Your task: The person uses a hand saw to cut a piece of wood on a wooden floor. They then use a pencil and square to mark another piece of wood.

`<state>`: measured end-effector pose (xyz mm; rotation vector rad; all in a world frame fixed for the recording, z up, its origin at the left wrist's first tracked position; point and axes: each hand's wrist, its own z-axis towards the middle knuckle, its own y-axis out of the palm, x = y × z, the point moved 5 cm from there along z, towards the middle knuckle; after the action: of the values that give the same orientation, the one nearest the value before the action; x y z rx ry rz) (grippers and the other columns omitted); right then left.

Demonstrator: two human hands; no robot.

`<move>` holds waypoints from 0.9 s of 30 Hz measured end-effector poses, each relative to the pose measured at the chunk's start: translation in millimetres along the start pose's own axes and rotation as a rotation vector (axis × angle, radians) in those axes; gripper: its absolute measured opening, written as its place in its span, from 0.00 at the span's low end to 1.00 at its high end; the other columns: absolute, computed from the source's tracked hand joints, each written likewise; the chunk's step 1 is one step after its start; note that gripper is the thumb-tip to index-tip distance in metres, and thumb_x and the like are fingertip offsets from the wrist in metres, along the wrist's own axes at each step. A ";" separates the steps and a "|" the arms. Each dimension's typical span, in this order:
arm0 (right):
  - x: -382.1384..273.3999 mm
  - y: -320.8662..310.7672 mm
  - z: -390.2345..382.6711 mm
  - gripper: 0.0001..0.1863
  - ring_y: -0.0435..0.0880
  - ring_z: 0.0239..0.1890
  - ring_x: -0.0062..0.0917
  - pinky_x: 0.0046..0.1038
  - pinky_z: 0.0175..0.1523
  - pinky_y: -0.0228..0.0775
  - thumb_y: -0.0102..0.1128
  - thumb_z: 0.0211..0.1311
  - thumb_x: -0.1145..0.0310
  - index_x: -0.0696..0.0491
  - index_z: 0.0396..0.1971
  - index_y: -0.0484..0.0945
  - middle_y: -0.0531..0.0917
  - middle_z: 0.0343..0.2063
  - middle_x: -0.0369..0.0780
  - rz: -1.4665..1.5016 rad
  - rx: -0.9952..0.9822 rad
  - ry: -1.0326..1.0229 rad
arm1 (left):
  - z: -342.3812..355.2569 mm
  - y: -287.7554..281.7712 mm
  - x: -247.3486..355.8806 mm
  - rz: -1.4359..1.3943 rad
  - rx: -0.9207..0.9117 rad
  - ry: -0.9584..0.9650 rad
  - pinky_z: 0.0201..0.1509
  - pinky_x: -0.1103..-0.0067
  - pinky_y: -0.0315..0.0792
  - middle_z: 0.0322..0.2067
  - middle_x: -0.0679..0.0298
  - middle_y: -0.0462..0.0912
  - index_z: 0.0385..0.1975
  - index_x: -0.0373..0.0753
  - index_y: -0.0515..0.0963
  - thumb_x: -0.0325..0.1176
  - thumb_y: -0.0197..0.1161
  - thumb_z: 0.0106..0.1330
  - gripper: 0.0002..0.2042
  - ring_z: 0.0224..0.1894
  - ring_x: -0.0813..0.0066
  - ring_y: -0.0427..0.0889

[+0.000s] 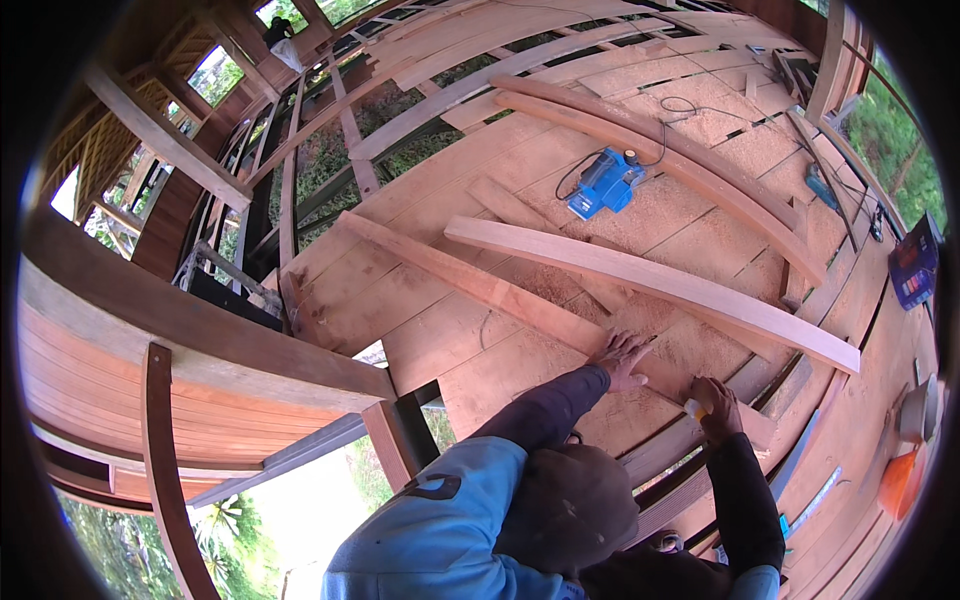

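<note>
My left hand [622,362] lies with fingers stretched out on the near end of a narrow reddish-brown beam [480,283], which runs away to the upper left. Just to its right, my right hand [716,412] is closed around a small tool with a yellow and white end [694,408]; its kind is hard to make out. That hand is low over the floorboards, beside a short piece of wood. A paler, longer beam [650,280] lies beyond both hands.
A blue power planer [606,183] with a cord sits farther off, near two long curved-looking beams [660,140]. A handsaw [797,455], an orange container [900,482] and a dark box [915,262] lie at right. Open floor joists [350,150] show gaps at upper left. Another person [283,45] is far back.
</note>
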<state>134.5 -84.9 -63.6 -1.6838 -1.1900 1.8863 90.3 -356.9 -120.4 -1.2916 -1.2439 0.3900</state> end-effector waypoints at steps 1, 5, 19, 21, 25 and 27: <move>-7.1 0.2 2.4 0.31 0.75 0.64 0.49 0.44 0.72 0.64 0.66 0.52 0.79 0.52 0.61 0.78 0.80 0.61 0.46 0.009 -0.005 -0.003 | -1.9 -0.9 -4.0 0.012 0.007 -0.005 0.83 0.52 0.33 0.77 0.53 0.55 0.77 0.45 0.56 0.61 0.60 0.67 0.43 0.81 0.51 0.45; -4.8 -1.8 0.6 0.32 0.74 0.66 0.48 0.45 0.71 0.64 0.67 0.51 0.78 0.52 0.62 0.77 0.79 0.63 0.47 -0.057 0.009 0.031 | -2.0 -9.1 -4.3 -0.020 -0.014 0.003 0.83 0.52 0.33 0.77 0.53 0.56 0.77 0.46 0.56 0.60 0.60 0.67 0.43 0.81 0.51 0.45; 30.3 4.4 12.0 0.25 0.80 0.61 0.43 0.44 0.68 0.68 0.69 0.52 0.65 0.45 0.54 0.82 0.83 0.56 0.45 -0.036 0.037 0.041 | 7.4 4.2 -12.5 0.073 0.218 0.201 0.78 0.51 0.46 0.70 0.54 0.67 0.73 0.43 0.63 0.53 0.69 0.65 0.39 0.75 0.53 0.59; 52.9 1.8 1.1 0.27 0.84 0.56 0.46 0.44 0.61 0.75 0.69 0.57 0.62 0.50 0.58 0.82 0.85 0.53 0.48 0.020 0.105 0.169 | 12.9 13.6 -3.4 0.076 0.157 0.217 0.78 0.51 0.45 0.70 0.53 0.66 0.73 0.42 0.63 0.51 0.68 0.66 0.38 0.75 0.51 0.58; 53.4 -38.2 -23.8 0.29 0.86 0.53 0.46 0.43 0.59 0.78 0.68 0.60 0.59 0.53 0.61 0.80 0.87 0.48 0.49 0.127 0.230 0.264 | 15.6 19.0 -12.6 0.092 0.123 0.219 0.79 0.52 0.44 0.71 0.52 0.66 0.73 0.41 0.62 0.50 0.66 0.67 0.38 0.76 0.49 0.57; 50.1 -60.5 -43.3 0.25 0.88 0.49 0.46 0.42 0.55 0.79 0.68 0.60 0.60 0.53 0.57 0.82 0.89 0.44 0.49 0.202 0.292 0.295 | 15.6 12.2 -17.4 0.068 0.121 0.232 0.79 0.52 0.43 0.71 0.51 0.66 0.73 0.41 0.63 0.51 0.66 0.67 0.38 0.76 0.48 0.57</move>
<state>146.9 2.4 -47.3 -1.8848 -0.6204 1.7398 75.6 -359.3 -142.2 -1.2401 -0.9691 0.3479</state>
